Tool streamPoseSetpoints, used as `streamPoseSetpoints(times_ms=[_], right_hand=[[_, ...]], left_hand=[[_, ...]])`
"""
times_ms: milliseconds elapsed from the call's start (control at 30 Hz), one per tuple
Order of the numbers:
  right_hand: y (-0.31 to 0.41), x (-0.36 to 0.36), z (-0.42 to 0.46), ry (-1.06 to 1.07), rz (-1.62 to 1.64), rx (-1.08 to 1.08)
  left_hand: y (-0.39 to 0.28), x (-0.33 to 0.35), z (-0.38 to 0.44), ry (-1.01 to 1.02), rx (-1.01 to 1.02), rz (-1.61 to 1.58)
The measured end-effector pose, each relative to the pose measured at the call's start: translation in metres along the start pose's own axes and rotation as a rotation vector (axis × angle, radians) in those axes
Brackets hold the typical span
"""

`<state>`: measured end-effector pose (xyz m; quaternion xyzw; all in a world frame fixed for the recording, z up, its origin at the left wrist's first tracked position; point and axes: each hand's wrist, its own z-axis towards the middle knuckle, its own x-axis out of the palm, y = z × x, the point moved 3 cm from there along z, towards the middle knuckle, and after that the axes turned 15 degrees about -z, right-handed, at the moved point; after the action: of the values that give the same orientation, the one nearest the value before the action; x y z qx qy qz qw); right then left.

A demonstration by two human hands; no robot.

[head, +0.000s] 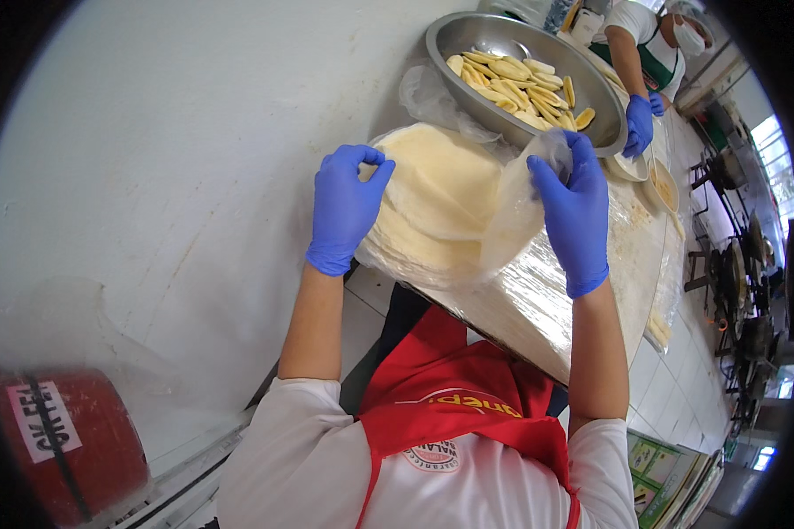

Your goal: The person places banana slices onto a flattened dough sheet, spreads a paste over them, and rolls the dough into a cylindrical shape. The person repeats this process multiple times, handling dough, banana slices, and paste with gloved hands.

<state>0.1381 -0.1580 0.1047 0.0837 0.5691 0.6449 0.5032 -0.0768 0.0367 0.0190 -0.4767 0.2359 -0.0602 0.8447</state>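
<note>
A stack of thin round pale dough wrappers (437, 185) lies at the table's near corner, partly in clear plastic. My left hand (349, 202), in a blue glove, pinches the stack's left edge between thumb and fingers. In my gloved right hand (569, 205) is a gathered part of the clear plastic bag (523, 192), drawn to the right side of the wrappers. Just beyond stands a large steel basin (529, 40) holding many peeled, sliced bananas (516, 82). More crumpled plastic lies between basin and stack.
A co-worker (642, 46) in blue gloves works across the table by a white bowl (628, 166) and a bowl of brownish food (663, 188). Shiny film covers part of the table (529, 297). A white wall is at left, with a red container (73, 436) below. Stoves stand far right.
</note>
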Motion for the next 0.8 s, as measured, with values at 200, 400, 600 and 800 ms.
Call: streamPoseSetpoints(times_ms=[200,400,600,800], right_hand=[[0.009,0.030,-0.013,0.235,-0.224,-0.263],[-0.003,0.082,-0.029,0.367,-0.201,-0.315],[0.005,0.088,-0.038,0.328,-0.240,-0.380],[0.005,0.087,-0.047,0.262,-0.247,-0.439]], left_hand=[[-0.024,0.006,-0.003,0.107,-0.481,-0.748],[-0.019,0.010,-0.024,0.150,-0.554,-0.886],[-0.015,0.009,-0.044,0.061,-0.641,-1.100],[-0.026,0.009,-0.058,0.085,-0.621,-1.184]])
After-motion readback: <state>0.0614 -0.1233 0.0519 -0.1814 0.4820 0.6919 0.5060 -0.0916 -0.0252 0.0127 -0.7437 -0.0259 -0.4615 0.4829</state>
